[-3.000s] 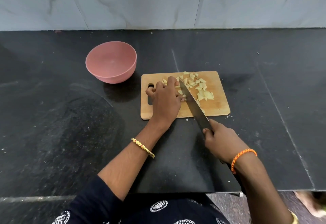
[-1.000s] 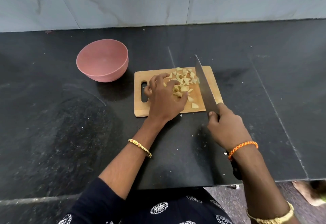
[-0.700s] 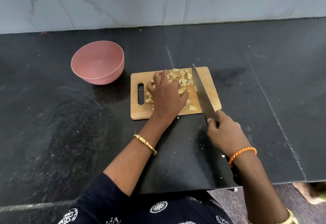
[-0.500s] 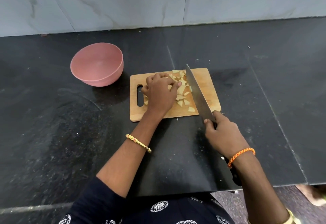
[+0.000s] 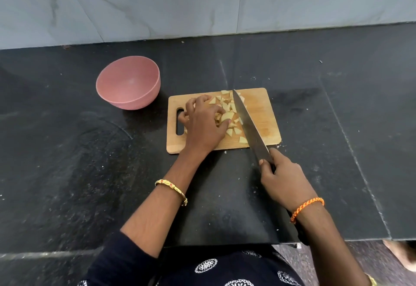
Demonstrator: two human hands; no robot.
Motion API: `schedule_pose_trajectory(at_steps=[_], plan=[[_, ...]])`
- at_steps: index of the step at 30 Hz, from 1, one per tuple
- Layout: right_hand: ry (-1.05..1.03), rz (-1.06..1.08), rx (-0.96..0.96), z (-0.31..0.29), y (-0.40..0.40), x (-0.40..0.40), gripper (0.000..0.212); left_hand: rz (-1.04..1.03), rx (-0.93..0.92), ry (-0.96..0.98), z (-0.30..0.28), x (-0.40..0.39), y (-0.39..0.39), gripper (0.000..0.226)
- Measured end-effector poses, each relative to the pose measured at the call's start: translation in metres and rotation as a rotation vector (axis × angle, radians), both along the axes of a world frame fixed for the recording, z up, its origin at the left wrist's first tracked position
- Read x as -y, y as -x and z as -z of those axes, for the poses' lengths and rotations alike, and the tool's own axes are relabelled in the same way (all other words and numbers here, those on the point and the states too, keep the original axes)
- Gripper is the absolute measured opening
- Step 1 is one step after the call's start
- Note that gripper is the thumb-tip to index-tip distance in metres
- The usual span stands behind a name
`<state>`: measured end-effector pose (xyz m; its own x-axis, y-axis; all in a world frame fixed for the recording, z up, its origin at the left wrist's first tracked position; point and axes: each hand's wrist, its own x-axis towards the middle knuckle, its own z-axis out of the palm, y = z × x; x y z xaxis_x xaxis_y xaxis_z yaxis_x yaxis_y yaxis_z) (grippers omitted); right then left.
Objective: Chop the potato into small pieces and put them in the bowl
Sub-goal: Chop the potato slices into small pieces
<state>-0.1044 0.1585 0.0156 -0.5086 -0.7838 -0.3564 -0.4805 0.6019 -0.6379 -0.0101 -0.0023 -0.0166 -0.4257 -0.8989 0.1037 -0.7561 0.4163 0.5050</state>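
Potato pieces [image 5: 229, 114] gathered under curled left fingers [image 5: 198, 103]; right hand [image 5: 281, 177] grips knife [image 5: 247, 123]; bowl [image 5: 128, 82] empty.

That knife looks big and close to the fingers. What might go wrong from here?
1. The knife blade lies right beside the left hand gathering potato pieces; a slip might nick a finger.
2. The pieces lie loose near the cutting board edges, so some may spill onto the counter.
3. The pink bowl sits off the board, so pieces could drop on the way.
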Motion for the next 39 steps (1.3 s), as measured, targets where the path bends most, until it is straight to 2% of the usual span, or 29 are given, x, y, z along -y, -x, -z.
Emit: schedule_pose_trajectory(at_steps=[4, 7, 9, 12, 15, 19, 25, 27, 34, 39], plan=[[0.023, 0.026, 0.028, -0.004, 0.005, -0.004, 0.015, -0.022, -0.041, -0.026, -0.009, 0.001, 0.009, 0.012], [0.044, 0.071, 0.040, -0.005, 0.013, -0.009, 0.009, -0.027, -0.164, 0.014, -0.016, -0.002, 0.019, 0.011], [0.055, 0.098, 0.027, -0.005, 0.018, -0.013, 0.022, -0.008, -0.253, 0.044, -0.019, -0.009, 0.028, 0.008], [0.052, 0.121, 0.020, -0.006, 0.022, -0.017, 0.034, 0.109, -0.175, 0.137, -0.010, -0.021, 0.038, 0.003], [0.019, 0.100, 0.030, -0.004, 0.025, -0.020, 0.024, 0.149, -0.071, 0.160, 0.003, -0.028, 0.037, 0.007], [-0.016, 0.070, 0.059, 0.000, 0.036, -0.021, 0.015, 0.129, -0.043, 0.176, 0.006, -0.033, 0.038, 0.010], [0.002, -0.013, 0.046, -0.001, 0.043, -0.009, 0.014, 0.019, -0.110, 0.135, 0.009, -0.035, 0.041, 0.010], [-0.031, -0.040, 0.022, 0.001, 0.042, -0.007, 0.011, -0.014, -0.111, 0.136, 0.010, -0.037, 0.042, 0.010], [-0.217, -0.118, -0.083, -0.001, 0.038, -0.003, 0.022, -0.065, -0.089, 0.183, 0.012, -0.042, 0.046, 0.011], [-0.271, -0.159, -0.092, -0.008, 0.047, -0.019, 0.013, -0.076, -0.112, 0.144, 0.009, -0.035, 0.044, 0.014]])
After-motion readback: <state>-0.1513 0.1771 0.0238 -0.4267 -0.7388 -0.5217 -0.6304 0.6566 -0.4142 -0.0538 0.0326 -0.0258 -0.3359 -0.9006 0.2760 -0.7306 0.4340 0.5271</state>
